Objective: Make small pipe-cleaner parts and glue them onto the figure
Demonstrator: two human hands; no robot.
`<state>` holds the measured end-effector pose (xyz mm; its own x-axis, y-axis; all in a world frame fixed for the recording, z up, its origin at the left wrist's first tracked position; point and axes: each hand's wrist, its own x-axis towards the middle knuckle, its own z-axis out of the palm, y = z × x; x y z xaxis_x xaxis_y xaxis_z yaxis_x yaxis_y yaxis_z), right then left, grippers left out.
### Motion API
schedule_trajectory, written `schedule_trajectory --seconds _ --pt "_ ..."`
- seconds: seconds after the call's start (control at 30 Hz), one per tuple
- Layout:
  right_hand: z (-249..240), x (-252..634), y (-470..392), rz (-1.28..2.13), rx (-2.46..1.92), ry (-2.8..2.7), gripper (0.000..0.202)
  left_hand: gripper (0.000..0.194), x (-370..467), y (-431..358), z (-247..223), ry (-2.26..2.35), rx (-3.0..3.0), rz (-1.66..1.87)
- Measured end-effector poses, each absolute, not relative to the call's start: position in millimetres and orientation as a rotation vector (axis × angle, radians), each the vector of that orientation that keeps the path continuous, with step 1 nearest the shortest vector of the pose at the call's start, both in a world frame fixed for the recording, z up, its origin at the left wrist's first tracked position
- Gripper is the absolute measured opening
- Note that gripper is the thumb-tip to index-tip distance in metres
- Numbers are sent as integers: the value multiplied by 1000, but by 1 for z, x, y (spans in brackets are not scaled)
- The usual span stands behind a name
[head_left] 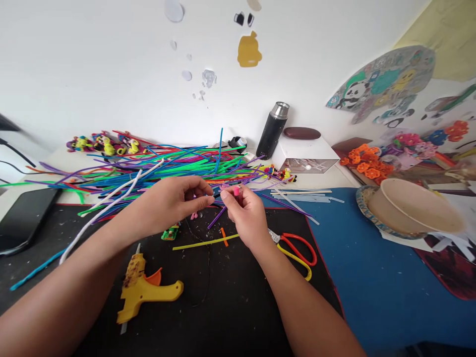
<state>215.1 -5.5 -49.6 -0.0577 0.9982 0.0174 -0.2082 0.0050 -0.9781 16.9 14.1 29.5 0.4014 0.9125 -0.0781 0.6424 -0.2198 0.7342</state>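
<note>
Your left hand [163, 204] pinches a short, thin black strip [217, 196] lying roughly crosswise in the narrow gap towards your right hand [248, 214], whose curled fingers hold a small, bright-pink piece [236, 191], though you cannot tell whether they grip the strip too.

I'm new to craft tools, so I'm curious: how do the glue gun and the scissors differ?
The glue gun is mostly yellow with an orange trigger; the scissors have one red and one yellow handle. The glue gun has brown stains on its body, while the scissors' handles look clean. Both lie on the black mat.
</note>
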Motion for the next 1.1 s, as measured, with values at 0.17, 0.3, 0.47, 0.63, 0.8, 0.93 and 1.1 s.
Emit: schedule_trajectory --seconds 0.17,0.3,0.47,0.63,0.8,0.93,1.1 --pt "-48 215 -5 1342 -1016 -1065 47 38 19 12 33 1310 1965 489" --pt "-47 214 -6 1357 -1006 -1062 46 34 20 11 35 1314 1940 516" --pt "-47 213 -7 1374 -997 -1038 44 37 20 11 37 1275 1950 480" --pt "-49 212 -7 1379 -988 -1023 44 31 19 13 32 1276 1940 507" --pt "-47 210 -7 1418 -943 -1007 45 28 18 13 22 1254 1876 580" --pt "-43 212 -6 1446 -919 -970 48 29 17 15 22 1269 1839 660" --pt "-34 227 3 1400 -878 -856 51 29 13 19 31 1343 1857 717"
